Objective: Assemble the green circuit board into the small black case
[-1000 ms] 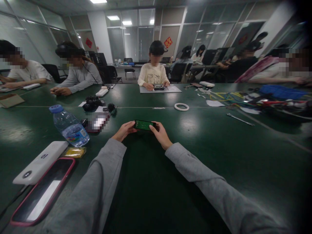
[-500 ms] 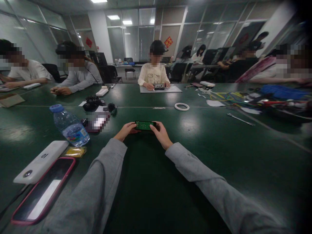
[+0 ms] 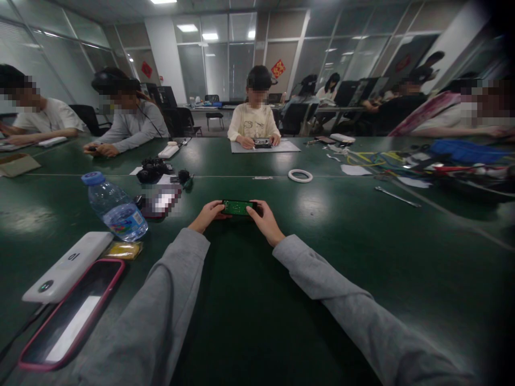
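Observation:
A black smartphone [image 3: 238, 208] is held sideways above the green table, its screen showing a green picture with small light marks. My left hand [image 3: 210, 215] is closed round its left end, with the thumb at the screen's edge. Round the right end my right hand [image 3: 266, 220] is closed, its thumb lying over the right part of the screen. The fingers behind the phone are mostly hidden.
To the left stand a water bottle [image 3: 116, 209], a white power bank [image 3: 68, 267], a yellow packet [image 3: 124, 250] and a pink-cased phone [image 3: 74, 316]. Farther off are a white ring [image 3: 300, 176], a wrench [image 3: 397, 197] and tangled cables [image 3: 402, 163]. Several people sit around the table.
My right thumb has shifted very slightly left on the screen. The phone and both hands otherwise stay in nearly the same place.

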The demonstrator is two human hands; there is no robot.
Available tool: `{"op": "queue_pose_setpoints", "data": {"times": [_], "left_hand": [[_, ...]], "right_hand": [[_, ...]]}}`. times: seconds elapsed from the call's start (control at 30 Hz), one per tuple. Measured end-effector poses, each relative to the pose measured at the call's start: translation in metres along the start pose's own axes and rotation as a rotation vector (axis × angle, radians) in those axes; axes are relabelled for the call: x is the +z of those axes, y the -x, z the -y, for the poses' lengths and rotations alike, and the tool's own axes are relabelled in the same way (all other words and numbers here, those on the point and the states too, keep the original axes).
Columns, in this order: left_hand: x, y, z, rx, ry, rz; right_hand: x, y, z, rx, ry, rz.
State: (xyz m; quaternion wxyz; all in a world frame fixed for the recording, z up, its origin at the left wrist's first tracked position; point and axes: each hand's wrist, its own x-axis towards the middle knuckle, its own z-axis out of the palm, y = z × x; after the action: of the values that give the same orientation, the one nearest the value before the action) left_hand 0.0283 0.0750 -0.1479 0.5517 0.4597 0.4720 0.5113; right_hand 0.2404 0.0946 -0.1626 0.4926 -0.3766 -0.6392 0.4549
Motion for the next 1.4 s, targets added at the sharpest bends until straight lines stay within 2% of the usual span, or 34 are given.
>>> {"op": "queue_pose_setpoints", "data": {"times": [0.17, 0.43, 0.77, 1.13, 1.4], "left_hand": [[0.002, 0.002, -0.002, 0.017, -0.007, -0.024], [-0.002, -0.004, 0.003, -0.013, 0.021, 0.011], [0.005, 0.009, -0.009, 0.032, -0.109, 0.038], [0.004, 0.011, -0.01, 0.055, -0.071, 0.007], [0.0, 0.014, -0.011, 0.118, -0.021, 0.044]], "right_hand": [[0.0, 0.0, 0.002, 0.009, -0.031, 0.01], [0.0, 0.001, 0.002, 0.033, -0.052, -0.008], [0.0, 0.0, -0.001, 0.008, -0.036, 0.0], [-0.001, -0.002, -0.007, -0.044, 0.006, 0.023], [-0.003, -0.003, -0.008, -0.06, 0.014, 0.068]]}}
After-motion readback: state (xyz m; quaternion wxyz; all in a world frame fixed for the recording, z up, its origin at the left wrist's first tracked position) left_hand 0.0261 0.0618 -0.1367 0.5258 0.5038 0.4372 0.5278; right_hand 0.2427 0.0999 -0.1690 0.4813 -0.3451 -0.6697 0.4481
